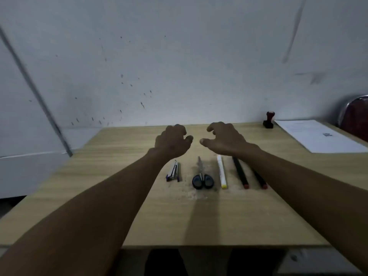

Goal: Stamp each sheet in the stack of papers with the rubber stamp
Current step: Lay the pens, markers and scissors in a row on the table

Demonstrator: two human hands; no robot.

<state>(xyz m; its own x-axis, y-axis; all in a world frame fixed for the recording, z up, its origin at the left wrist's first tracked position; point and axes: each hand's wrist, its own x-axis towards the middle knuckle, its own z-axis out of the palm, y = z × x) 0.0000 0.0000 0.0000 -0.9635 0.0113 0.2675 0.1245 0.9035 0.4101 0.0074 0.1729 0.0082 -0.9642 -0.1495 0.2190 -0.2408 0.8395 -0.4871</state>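
Nearest me on the light wood-grain table [139, 216] lies a row of small things: a purple-and-white stapler [173, 172], a pair of black-handled scissors [202, 179], a white marker with a yellow end [222, 171] and two black pencils with red tips [242, 173], the farther ends of the pencils hidden under my right forearm. Just beyond that row I see both hands above the table, holding nothing: my left hand [172, 141] has its fingers loosely curled, my right hand [224, 137] is a little more spread, thumb out.

The things I need are well off to the far right: the black rubber stamp with its dark red knob [268, 120] stands upright near the wall, and just beside it lies the white stack of printed sheets [318, 135], running out past the table's right edge as far as I can tell; the picture is smeared there.

My worry is the reach. Swinging my right forearm across could sweep the pencils or the marker off their line. The stamp is tall on a narrow base, so a careless grab may tip it. If the sheets do overhang, pressing near that side could slide the stack.
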